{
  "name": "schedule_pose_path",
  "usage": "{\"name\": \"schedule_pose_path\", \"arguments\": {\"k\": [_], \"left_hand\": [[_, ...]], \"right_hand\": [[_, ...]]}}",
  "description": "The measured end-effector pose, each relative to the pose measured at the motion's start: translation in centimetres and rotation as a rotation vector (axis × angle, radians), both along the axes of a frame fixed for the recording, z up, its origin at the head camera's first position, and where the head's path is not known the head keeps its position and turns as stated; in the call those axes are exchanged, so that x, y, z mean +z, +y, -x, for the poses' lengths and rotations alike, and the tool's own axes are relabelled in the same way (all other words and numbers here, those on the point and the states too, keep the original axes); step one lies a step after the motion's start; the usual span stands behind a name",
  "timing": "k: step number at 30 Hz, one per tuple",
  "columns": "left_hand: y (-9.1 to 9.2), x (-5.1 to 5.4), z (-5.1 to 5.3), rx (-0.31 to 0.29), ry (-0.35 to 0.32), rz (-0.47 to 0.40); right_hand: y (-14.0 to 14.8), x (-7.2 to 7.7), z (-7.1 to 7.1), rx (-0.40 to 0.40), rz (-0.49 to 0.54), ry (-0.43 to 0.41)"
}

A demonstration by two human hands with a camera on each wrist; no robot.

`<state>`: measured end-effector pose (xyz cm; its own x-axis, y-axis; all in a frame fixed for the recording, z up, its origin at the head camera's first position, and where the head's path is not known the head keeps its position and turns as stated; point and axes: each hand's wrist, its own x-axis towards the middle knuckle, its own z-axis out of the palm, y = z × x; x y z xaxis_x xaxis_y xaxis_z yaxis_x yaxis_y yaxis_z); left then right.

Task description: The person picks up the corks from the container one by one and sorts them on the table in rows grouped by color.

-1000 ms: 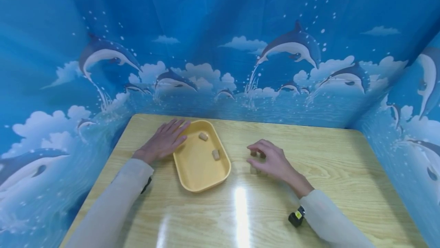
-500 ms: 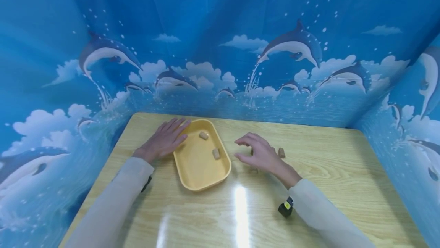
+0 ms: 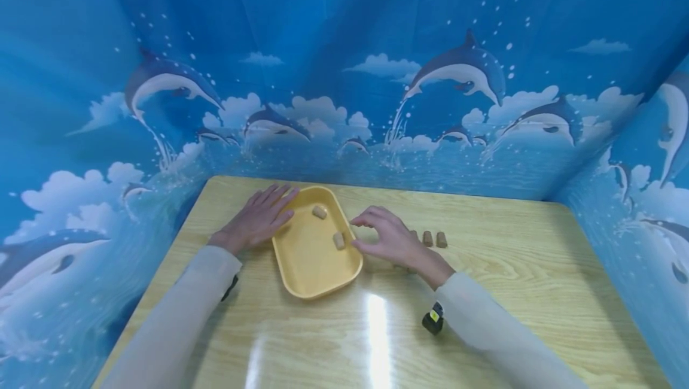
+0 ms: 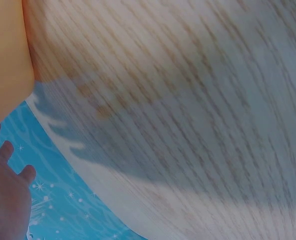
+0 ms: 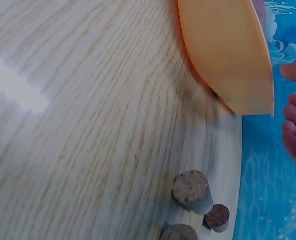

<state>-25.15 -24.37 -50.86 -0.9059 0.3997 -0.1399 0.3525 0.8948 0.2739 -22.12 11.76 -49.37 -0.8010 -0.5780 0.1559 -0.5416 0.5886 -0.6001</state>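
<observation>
Two corks lie apart inside a yellow tray (image 3: 314, 284): a back cork (image 3: 319, 212) and a right-hand cork (image 3: 338, 240). My left hand (image 3: 254, 222) rests over the tray's back left rim, fingers straight. At the right rim is my right hand (image 3: 389, 238), its thumb and fingertips apart, with nothing visible between them; whether it touches the rim I cannot tell. More corks stand on the table behind that hand, among them an outer cork (image 3: 441, 240) and its neighbour (image 3: 427, 239); others are partly hidden by the wrist. The right wrist view shows a large cork (image 5: 191, 190) standing upright.
The wood-grain table (image 3: 317, 341) carries bright light reflections at the front. A blue dolphin-print curtain (image 3: 323, 78) hangs right behind its back edge and along both sides.
My right hand has moved left from the corks to the tray's right rim, uncovering several corks on the table. My left hand, the tray and its two corks stay in place.
</observation>
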Motion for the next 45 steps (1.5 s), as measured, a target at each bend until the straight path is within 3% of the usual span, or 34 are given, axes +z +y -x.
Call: {"name": "schedule_pose_path", "arguments": {"k": [14,36,45], "left_hand": [[0.1,-0.1,0.0,-0.001,0.007,-0.006],[0.4,-0.1,0.0,0.012,0.012,0.003],[0.3,-0.1,0.1,0.011,0.021,0.011]], "right_hand": [[-2.1,-0.2,0.8,0.088,-0.069,0.049],[-4.2,-0.1,1.9,0.15,-0.249,0.096],[-5.0,0.0,1.8,0.159,-0.449,0.183]]}}
